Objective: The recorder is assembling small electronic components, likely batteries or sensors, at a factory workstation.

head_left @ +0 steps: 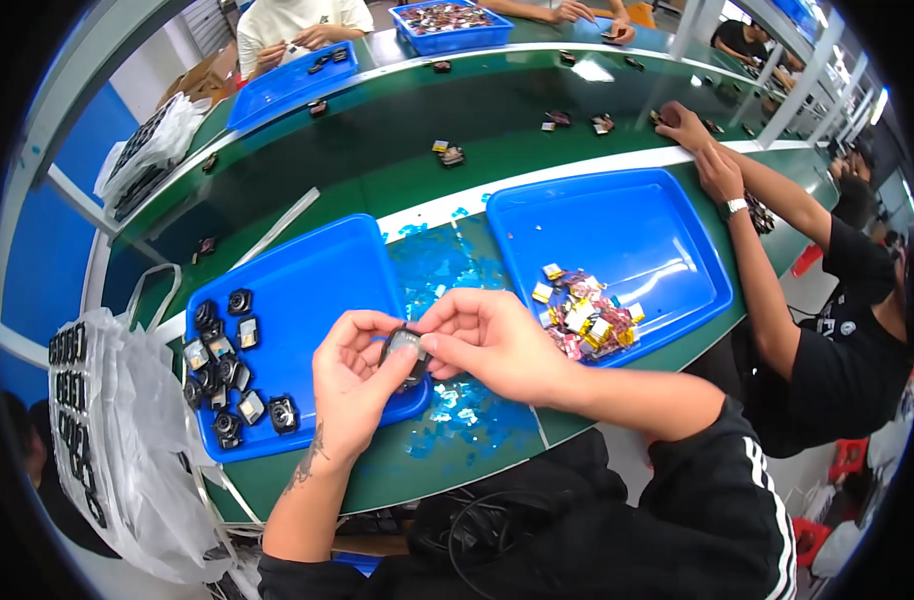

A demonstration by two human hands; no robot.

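Note:
My left hand (352,385) and my right hand (492,340) meet over the near edge of a blue tray (307,290), both pinching a small black part with a pale square face (405,352). Several similar small black parts (222,375) lie along the left side of that tray. To the right, a second blue tray (627,235) holds a pile of small yellow, red and silver flat pieces (585,318). Blue film scraps (457,415) litter the green table beneath my hands.
A person in black on the right reaches a hand (717,170) across the green conveyor belt (397,150), where small parts lie scattered. A plastic bag of black parts (97,420) hangs at the left. More blue trays (287,85) and other workers sit at the far side.

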